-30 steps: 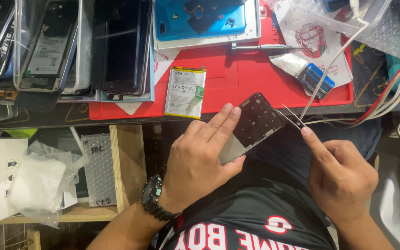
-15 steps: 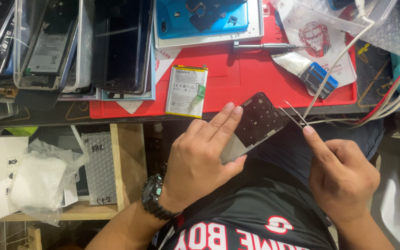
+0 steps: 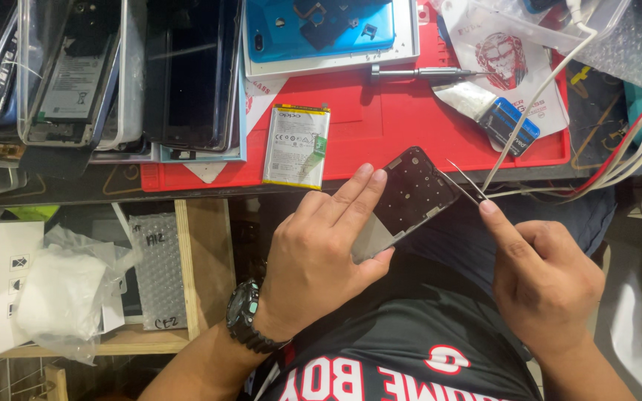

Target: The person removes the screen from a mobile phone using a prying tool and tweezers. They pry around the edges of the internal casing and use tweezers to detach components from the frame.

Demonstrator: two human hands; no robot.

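My left hand [image 3: 321,252] grips a dark phone frame [image 3: 410,194], tilted, with its top end pointing up and right. A black watch sits on that wrist. My right hand [image 3: 540,278] holds thin metal tweezers [image 3: 466,182], the index finger stretched along them. The tweezer tips sit just off the frame's upper right edge. Both hands hover in front of my lap, below the edge of a red work mat [image 3: 410,119].
On the mat lie a white phone battery [image 3: 296,145], a blue phone back in a white tray [image 3: 321,30], a screwdriver [image 3: 417,72] and a blue-capped tube [image 3: 510,125]. Stacked phones and screens [image 3: 113,74] fill the left. White cables [image 3: 618,141] run on the right. A wooden shelf [image 3: 187,275] holds bubble-wrapped parts.
The tweezers and my right hand have shifted slightly closer to the frame's upper right edge. My left hand keeps the frame almost still.
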